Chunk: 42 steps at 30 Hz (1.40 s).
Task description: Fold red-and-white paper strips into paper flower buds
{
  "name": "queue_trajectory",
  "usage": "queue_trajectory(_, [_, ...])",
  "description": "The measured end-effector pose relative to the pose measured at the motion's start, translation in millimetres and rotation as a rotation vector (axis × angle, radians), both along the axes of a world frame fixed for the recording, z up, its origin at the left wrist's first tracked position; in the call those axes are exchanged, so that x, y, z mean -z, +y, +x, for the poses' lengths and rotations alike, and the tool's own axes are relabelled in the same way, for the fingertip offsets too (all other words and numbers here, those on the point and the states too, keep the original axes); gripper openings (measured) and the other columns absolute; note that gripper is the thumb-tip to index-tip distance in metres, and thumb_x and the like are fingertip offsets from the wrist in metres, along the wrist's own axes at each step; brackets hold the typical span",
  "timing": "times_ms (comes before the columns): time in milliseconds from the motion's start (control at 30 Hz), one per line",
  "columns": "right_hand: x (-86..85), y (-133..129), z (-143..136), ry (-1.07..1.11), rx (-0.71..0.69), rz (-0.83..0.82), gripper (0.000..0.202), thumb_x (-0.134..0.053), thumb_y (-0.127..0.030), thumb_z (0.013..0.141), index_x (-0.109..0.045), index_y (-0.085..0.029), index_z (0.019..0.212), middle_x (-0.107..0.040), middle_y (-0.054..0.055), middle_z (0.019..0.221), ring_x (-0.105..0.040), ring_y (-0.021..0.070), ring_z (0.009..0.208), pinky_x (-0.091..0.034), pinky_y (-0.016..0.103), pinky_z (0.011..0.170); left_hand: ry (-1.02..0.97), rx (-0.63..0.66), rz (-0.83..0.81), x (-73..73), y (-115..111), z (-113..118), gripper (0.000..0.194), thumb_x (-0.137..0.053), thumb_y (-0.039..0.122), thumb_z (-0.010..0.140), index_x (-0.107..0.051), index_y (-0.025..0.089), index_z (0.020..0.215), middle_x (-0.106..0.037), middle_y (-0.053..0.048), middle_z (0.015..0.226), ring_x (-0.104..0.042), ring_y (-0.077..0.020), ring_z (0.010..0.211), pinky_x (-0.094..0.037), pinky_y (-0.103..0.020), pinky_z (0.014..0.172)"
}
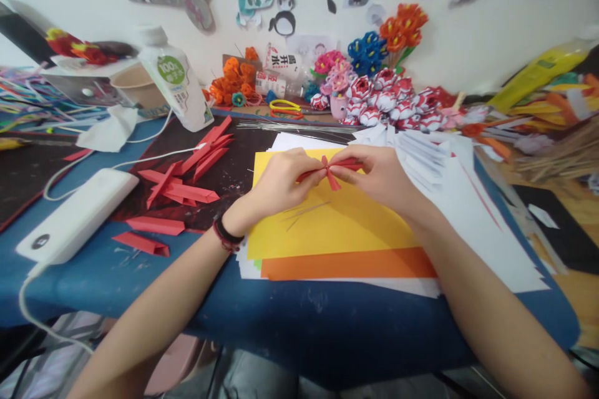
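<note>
Above a yellow sheet, both hands pinch a small folded red paper piece with several narrow arms crossing at its middle. My left hand grips its left part between thumb and fingers; a dark band is on that wrist. My right hand pinches its right part, the fingertips close to the left ones. Thin wires lie on the yellow sheet below the hands. Folded red paper strips are piled to the left on a dark mat, and more lie near the mat's edge.
A white power bank with a cable lies left on the blue table. A white bottle stands behind it. Paper flowers, yellow-handled scissors and an orange bunch line the back. White papers spread right.
</note>
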State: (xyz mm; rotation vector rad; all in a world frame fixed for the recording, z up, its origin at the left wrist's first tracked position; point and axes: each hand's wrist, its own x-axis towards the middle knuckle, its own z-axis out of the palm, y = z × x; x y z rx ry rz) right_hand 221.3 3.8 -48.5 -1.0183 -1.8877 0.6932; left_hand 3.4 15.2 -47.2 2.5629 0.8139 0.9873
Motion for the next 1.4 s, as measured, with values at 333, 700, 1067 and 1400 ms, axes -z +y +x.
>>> queue_trajectory(333, [-9.5, -3.7, -7.2, 0.218, -0.084, -0.208, 0.020, -0.081, -0.037, 0.082, -0.077, -0.017, 0.080, -0.072, 0.002, 0.072, -0.061, 0.0116, 0.060, -0.047, 0.024, 0.055, -0.305, 0.036, -0.558, -9.4, -8.3, 4.7, 0.029, -0.066, 0.035, 0.093, -0.072, 0.015, 0.073, -0.062, 0.000, 0.060, -0.050, -0.0093, 0.052, -0.038, -0.023, 0.051])
queue_trajectory(700, [1.7, 3.0, -1.0, 0.295, -0.367, -0.647, 0.035, -0.068, -0.046, 0.092, -0.074, -0.014, 0.079, -0.061, 0.000, 0.055, -0.050, 0.0071, 0.045, -0.029, 0.019, 0.040, -0.525, 0.123, -0.999, 3.6, -2.2, 9.5, 0.026, -0.073, 0.035, 0.081, -0.074, 0.012, 0.068, -0.063, -0.003, 0.061, -0.043, -0.0073, 0.052, -0.028, -0.024, 0.051])
queue_trajectory(1067, [8.7, -2.2, -24.1, 0.607, -0.214, -0.787, 0.032, -0.069, -0.036, 0.082, -0.062, -0.016, 0.058, -0.048, -0.005, 0.041, -0.025, 0.0025, 0.036, -0.027, 0.020, 0.040, -0.672, 0.033, -1.444, -7.5, -4.0, 13.3, 0.017, -0.069, 0.026, 0.075, -0.069, 0.011, 0.069, -0.056, -0.001, 0.062, -0.035, -0.0050, 0.052, -0.023, -0.021, 0.048])
queue_trajectory(1400, [-1.3, -13.5, -32.0, 0.705, -0.202, -0.715, 0.026, -0.067, -0.031, 0.078, -0.066, -0.014, 0.059, -0.052, -0.003, 0.040, -0.025, 0.0005, 0.033, -0.028, 0.019, 0.041, -0.700, 0.101, -1.149, -11.5, -15.8, 18.7, 0.038, -0.084, 0.042, 0.070, -0.064, 0.010, 0.063, -0.056, -0.001, 0.062, -0.029, -0.0034, 0.052, -0.015, -0.024, 0.050])
